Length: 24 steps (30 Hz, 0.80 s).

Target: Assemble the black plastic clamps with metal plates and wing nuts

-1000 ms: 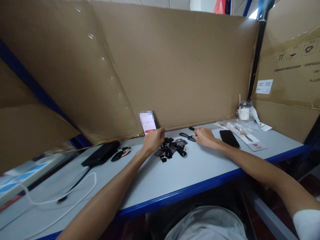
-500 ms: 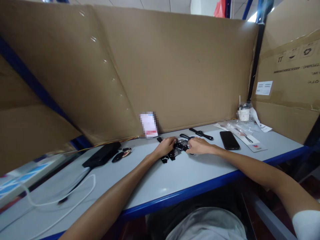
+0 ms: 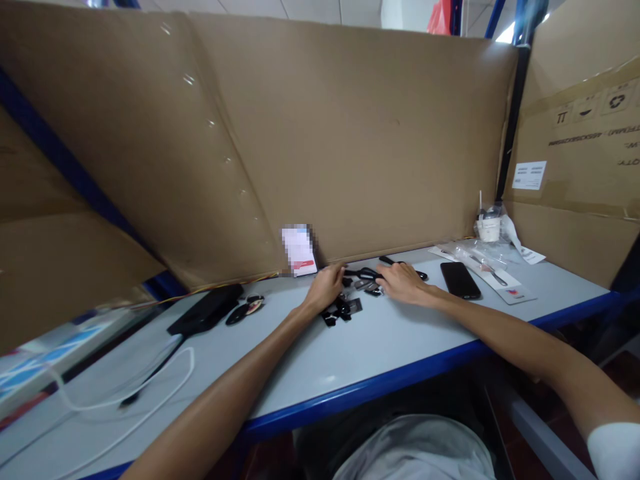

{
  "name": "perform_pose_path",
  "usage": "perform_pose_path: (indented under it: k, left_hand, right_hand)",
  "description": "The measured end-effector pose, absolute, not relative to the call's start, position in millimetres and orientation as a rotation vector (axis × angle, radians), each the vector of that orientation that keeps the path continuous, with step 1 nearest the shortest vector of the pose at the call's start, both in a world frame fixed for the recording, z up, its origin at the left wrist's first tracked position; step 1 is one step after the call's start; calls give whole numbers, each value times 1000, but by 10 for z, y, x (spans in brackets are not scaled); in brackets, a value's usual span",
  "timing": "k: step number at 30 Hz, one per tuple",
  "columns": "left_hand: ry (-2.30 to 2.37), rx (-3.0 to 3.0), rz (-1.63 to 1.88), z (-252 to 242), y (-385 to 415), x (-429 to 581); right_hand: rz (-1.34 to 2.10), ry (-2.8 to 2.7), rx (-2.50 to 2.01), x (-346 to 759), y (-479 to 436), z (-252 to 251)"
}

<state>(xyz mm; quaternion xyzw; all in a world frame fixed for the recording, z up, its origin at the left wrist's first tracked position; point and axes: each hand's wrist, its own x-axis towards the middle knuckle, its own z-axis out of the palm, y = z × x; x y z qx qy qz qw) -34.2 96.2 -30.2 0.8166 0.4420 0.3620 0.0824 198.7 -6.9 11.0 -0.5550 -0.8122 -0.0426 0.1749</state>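
Between my two hands lies a black watch-like band (image 3: 367,274) with a thicker middle, stretched sideways just above or on the table. My left hand (image 3: 326,288) has its fingers closed at the band's left end. At the right end, the fingers of my right hand (image 3: 401,283) are bent around it, partly hiding it. Several small black pieces and clear-grey plastic bits (image 3: 356,306) are loosely heaped below and between the hands. Another black band (image 3: 423,275) lies behind my right hand, mostly covered by it.
A black phone (image 3: 460,280) lies to the right, beside a card and clear plastic packaging (image 3: 487,257). A lit phone (image 3: 300,250) leans on the cardboard wall (image 3: 350,133). On the left are a black box (image 3: 205,310), keys (image 3: 245,309) and white cable (image 3: 185,373).
My hands have moved slightly up and away from the heap, and the black band now spans between them. More of the small pieces shows in front.
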Motion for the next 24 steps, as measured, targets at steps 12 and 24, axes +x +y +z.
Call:
perform_pose_path:
  k: [12, 24]
  left_hand:
    - [1273, 2625, 989, -96, 641, -209]
    - [1147, 2898, 196, 45, 541, -440]
  right_hand:
    - [853, -1475, -1335, 1967, 214, -121]
    - [1108, -1151, -1162, 1949, 137, 1]
